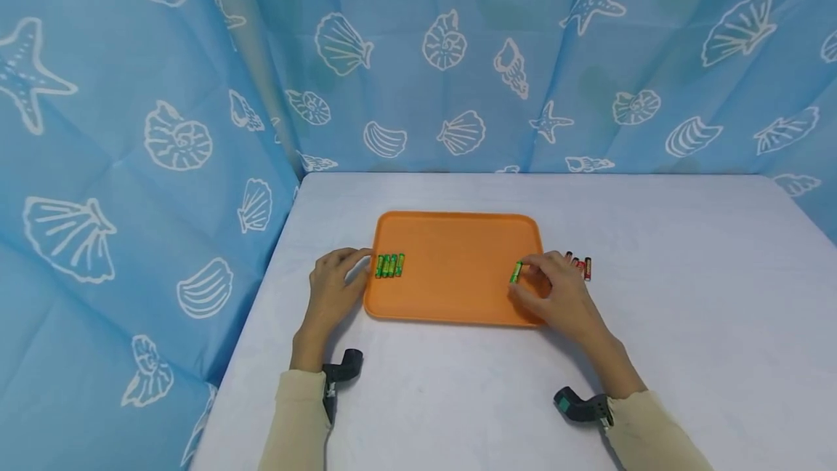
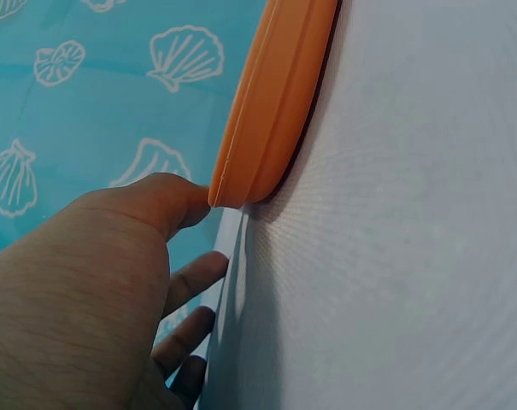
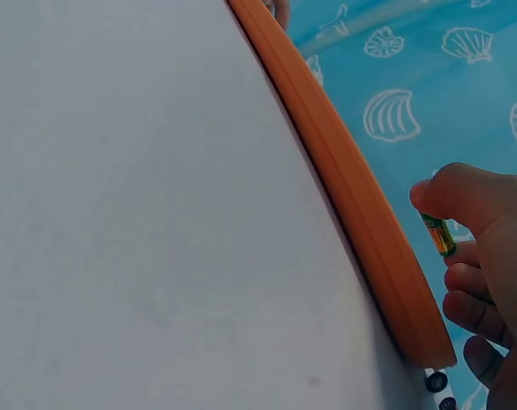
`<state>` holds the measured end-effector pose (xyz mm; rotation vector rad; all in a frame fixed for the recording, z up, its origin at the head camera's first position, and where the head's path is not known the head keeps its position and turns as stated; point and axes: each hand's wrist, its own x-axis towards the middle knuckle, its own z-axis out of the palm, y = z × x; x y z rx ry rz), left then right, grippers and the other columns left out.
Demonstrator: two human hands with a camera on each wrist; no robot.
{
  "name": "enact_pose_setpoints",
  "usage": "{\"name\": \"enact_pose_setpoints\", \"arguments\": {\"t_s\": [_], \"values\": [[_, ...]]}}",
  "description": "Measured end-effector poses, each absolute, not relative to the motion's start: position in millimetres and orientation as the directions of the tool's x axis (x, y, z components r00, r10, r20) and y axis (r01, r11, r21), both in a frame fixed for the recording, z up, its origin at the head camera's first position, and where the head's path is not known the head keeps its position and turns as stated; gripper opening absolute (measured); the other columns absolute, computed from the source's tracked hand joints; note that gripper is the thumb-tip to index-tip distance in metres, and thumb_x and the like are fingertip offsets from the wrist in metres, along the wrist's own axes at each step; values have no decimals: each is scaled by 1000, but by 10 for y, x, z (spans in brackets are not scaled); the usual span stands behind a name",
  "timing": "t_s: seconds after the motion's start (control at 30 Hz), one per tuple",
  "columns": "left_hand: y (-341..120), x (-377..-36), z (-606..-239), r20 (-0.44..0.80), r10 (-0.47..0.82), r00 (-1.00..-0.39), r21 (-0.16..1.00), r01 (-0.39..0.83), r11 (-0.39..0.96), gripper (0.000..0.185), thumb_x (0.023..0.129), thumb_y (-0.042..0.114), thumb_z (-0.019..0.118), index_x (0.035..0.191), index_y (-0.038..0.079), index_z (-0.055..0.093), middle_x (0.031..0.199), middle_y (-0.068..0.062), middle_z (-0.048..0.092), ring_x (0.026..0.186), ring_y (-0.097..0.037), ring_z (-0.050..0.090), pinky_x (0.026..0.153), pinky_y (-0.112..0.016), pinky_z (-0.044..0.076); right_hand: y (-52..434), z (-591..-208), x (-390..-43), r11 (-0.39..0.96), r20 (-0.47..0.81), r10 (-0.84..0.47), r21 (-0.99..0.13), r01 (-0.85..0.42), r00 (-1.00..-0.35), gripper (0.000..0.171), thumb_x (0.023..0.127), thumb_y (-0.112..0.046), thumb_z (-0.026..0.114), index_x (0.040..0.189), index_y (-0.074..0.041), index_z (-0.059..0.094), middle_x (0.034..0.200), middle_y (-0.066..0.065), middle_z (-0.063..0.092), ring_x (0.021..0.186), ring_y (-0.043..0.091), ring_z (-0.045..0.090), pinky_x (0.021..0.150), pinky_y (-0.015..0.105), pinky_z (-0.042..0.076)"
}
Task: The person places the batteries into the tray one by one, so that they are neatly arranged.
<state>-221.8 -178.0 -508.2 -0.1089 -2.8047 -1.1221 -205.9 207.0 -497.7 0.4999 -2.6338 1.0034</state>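
Green battery (image 1: 516,272) sits pinched in the right hand (image 1: 556,293), over the right end of the orange tray (image 1: 458,238), just inside the rim. Right wrist view confirms it: thumb and fingertips curled on the battery (image 3: 439,234), held clear above the tray edge (image 3: 361,205).

Four more green batteries (image 1: 389,265) lie in a tight row at the tray's left end, parallel and touching or nearly so. Red batteries (image 1: 580,265) lie on the surface just outside the tray's right rim, right behind the right hand.

Left hand (image 1: 333,286) is at the tray's left edge, thumb touching the rim (image 2: 241,171), fingers loosely bent, gripping nothing. It looks to be steadying the tray.

My read on the step in hand: the green one is being carried over the tray. To do it well, keep the pinch near mid-length so the battery stays level, keep it parallel to the existing row, lower it to the tray floor before releasing so it doesn't roll, and don't knock the four already lined up. The left hand bracing the rim helps; the tray could slide on the white surface (image 1: 654,355).

Pose: both forearms come in from the near edge, sleeves and wrist cameras visible. Right wrist is angled inward, palm down, fingers bunched over the battery. Left hand rests low on the surface, thumb side toward the tray.
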Motion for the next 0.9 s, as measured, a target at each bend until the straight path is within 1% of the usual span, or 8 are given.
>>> {"name": "enact_pose_setpoints", "arguments": {"t_s": [0.13,0.43,0.53,0.7,0.8,0.9], "values": [[-1789,-2216,-5046,142,27,-989,683,118,721,35,103,30,55,136,23,63,141,-12,50,138,-35,30,114,-56,13,2006,-4974,-2078,686,377,-239,-586,-430,-895,43,83,-23,83,118,-6,66,100,5,59,94,20,54,84,43,46],[-1797,-2214,-5039,125,21,-992,669,100,737,36,103,32,55,137,24,62,142,-11,49,139,-34,29,115,-55,13,1870,-4955,-2050,680,305,-267,-613,-403,-914,43,85,-26,82,120,-8,65,105,4,59,97,20,54,88,45,47],[-1801,-2214,-5056,125,19,-992,671,99,735,36,103,31,56,137,23,62,142,-12,49,140,-35,29,115,-55,13,1825,-4943,-2055,679,290,-283,-613,-405,-914,44,85,-27,81,121,-7,65,107,5,59,98,21,54,90,46,44],[-1788,-2207,-5081,126,10,-992,675,93,732,37,102,32,56,137,24,62,142,-11,50,139,-34,30,114,-55,14,1749,-4939,-2075,682,260,-306,-612,-401,-916,45,85,-30,81,122,-8,65,110,4,58,100,22,52,92,47,43],[-1769,-2211,-5096,132,18,-991,675,104,731,36,102,33,56,137,24,63,141,-11,50,139,-34,30,114,-55,15,1685,-4938,-2100,684,262,-311,-606,-407,-914,44,86,-31,80,121,-8,66,111,3,59,102,23,52,93,48,45],[-1782,-2219,-5102,141,19,-990,674,109,730,36,103,32,56,136,24,63,142,-11,50,139,-35,30,113,-56,15,1556,-4939,-2194,674,300,-341,-583,-455,-891,44,85,-31,81,119,-6,67,107,3,60,99,22,54,90,46,47]]}}
